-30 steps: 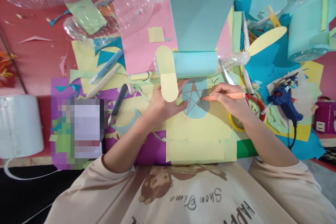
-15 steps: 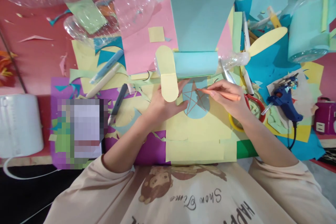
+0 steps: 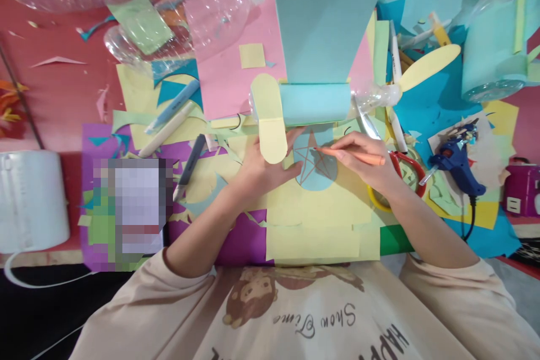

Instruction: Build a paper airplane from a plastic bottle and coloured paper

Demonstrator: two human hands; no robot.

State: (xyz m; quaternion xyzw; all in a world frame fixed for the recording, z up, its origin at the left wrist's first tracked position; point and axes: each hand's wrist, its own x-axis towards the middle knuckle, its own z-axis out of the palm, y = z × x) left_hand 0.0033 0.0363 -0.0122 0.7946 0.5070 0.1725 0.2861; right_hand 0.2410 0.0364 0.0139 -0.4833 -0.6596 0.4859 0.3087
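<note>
A light blue paper disc (image 3: 315,177) lies on yellow paper (image 3: 316,214) at the table's middle, with a red star outline drawn on it. My right hand (image 3: 366,163) is closed around an orange pen (image 3: 352,156), whose tip rests on the upper part of the star. My left hand (image 3: 264,169) lies flat with fingers stretched, pressing the disc's left edge. A pale yellow rounded paper strip (image 3: 270,124) hangs over my left hand from a blue-wrapped bottle (image 3: 314,102).
Red-and-yellow scissors (image 3: 405,171) lie under my right wrist, a blue glue gun (image 3: 458,163) further right. Markers (image 3: 171,107) and paper scraps cover the left. Clear plastic bottles (image 3: 202,17) lie at the back. A white tub (image 3: 31,199) stands at the left edge.
The pen tip has moved from the star's right point up and left to its upper part. My left hand has stayed in place.
</note>
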